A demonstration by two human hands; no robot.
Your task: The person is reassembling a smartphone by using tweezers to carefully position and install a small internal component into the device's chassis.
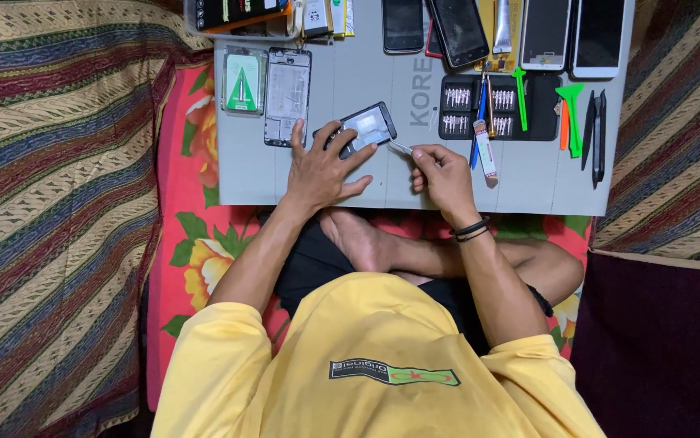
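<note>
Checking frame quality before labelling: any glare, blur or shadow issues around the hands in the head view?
Head view: sharp overall, even soft light. Slight glare on the opened phone under the left hand. The thin metal tool in the right hand is small but legible. Faint shadows under both hands on the grey board. Lower right corner is dark.

Yellow short-sleeved shirt (374, 365) with a small dark and green chest patch (393, 373), black wristbands (471, 229), dark shorts (317, 264), bare feet

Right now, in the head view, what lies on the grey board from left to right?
Green-backed phone panel → bare phone frame → left hand on the opened phone → right hand with tweezers → screwdriver bit case → green pry tool → black pry tools.
</note>
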